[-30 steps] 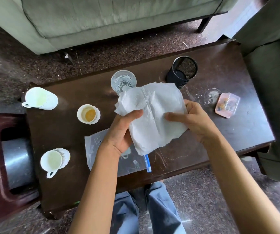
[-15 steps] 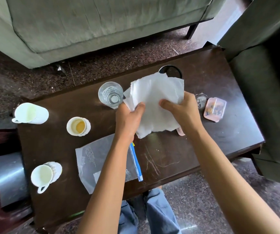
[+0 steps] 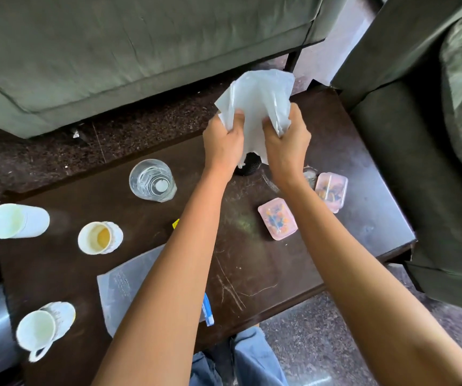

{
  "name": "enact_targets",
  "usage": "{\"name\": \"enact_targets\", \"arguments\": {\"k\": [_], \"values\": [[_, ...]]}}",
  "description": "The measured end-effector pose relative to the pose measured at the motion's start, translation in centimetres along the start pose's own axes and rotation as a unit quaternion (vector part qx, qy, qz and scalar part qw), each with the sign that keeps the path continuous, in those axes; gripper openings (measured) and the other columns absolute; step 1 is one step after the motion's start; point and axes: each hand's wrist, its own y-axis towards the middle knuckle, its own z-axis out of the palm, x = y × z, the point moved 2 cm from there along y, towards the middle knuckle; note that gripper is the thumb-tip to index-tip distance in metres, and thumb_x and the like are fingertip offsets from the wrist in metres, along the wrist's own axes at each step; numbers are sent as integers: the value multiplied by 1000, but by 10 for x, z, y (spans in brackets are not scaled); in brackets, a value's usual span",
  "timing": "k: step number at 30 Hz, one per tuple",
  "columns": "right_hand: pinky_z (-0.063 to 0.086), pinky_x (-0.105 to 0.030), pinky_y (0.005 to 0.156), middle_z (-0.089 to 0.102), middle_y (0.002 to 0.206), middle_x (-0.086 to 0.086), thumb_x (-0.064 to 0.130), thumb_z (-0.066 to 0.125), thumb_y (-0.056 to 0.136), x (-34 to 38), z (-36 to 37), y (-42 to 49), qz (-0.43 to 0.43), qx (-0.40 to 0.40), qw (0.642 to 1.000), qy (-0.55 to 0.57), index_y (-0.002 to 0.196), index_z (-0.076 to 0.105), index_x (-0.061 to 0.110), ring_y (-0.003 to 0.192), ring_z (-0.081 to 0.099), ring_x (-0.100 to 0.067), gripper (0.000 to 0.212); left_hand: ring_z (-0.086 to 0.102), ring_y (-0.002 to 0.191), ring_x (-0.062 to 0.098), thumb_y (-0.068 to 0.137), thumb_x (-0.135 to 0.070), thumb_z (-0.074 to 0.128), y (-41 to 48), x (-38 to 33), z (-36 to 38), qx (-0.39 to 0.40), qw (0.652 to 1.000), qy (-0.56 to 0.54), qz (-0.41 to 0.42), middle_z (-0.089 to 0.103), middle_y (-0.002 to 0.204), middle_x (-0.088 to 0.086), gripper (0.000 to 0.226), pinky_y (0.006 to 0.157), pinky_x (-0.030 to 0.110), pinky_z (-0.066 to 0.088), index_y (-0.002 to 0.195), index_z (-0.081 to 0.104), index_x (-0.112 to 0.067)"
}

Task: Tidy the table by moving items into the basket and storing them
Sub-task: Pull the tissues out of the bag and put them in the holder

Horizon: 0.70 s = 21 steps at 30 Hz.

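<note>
Both hands, left hand (image 3: 224,143) and right hand (image 3: 287,144), clutch one white paper towel (image 3: 257,101) above the table (image 3: 252,274) bearing three cups, one glass (image 3: 152,180) and two pink boxes.

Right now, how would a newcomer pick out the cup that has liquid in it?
On the dark table, look left of the person's arms. Between the clear glass and the plastic bag stands a white cup, alone among the three white cups in holding amber liquid.

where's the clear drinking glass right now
In the head view, the clear glass stands on the table's far edge, left of the left hand.
</note>
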Motion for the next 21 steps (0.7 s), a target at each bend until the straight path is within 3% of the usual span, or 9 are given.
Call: {"name": "enact_targets", "arguments": {"k": [5,7,9,10,13,15,17,21], "values": [[37,-7,48,50,68,9,9,57,85,-11,4,6,-21,19,1000,6,79,46,24,55,41,0,20,64,82,11,97,-33,50,11,19,13,-2,1000,-15,-12,67,86,-4,23,73,26,49,99,63,-14],[35,-7,48,49,64,13,12,58,84,-16,9,8,-19,20,1000,6,76,47,26,53,42,2,20,64,82,6,97,-31,50,11,24,18,0,1000,-1,6,70,90,-5,24,74,25,49,105,64,-13],[39,-8,55,56,70,11,16,62,85,-23,15,9,-13,25,1000,1,89,59,17,61,50,5,5,66,95,13,96,-29,51,12,31,23,13,999,33,37,71,103,2,32,82,28,52,120,62,-11],[43,-12,62,60,76,7,19,63,86,-27,18,9,-19,25,999,-16,94,62,13,72,54,3,10,64,108,19,97,-28,50,12,36,25,18,997,54,51,69,114,7,35,93,33,51,127,59,-12],[36,-25,95,64,102,-10,21,67,87,-43,25,9,-68,27,988,-136,101,66,4,115,46,-27,22,33,141,32,99,-25,46,15,52,31,22,990,121,71,45,146,18,41,120,45,18,138,48,-10],[32,-29,102,58,117,-14,22,69,85,-53,27,8,-49,19,984,-169,110,66,4,126,36,-36,31,15,147,31,99,-19,46,12,58,34,19,986,136,91,26,156,19,44,121,43,1,142,41,-6],[38,-36,103,54,122,-13,21,70,84,-60,28,7,-25,13,984,-176,111,66,5,129,32,-35,32,7,148,34,98,-15,47,7,64,35,2,990,118,81,14,158,21,52,119,45,-3,146,30,-3],[40,-43,102,54,127,-16,16,74,79,-66,30,9,-22,32,981,-192,100,69,2,131,32,-36,26,12,148,28,99,-10,44,8,72,37,6,994,108,24,12,160,15,54,119,37,-4,149,24,-9]]}}
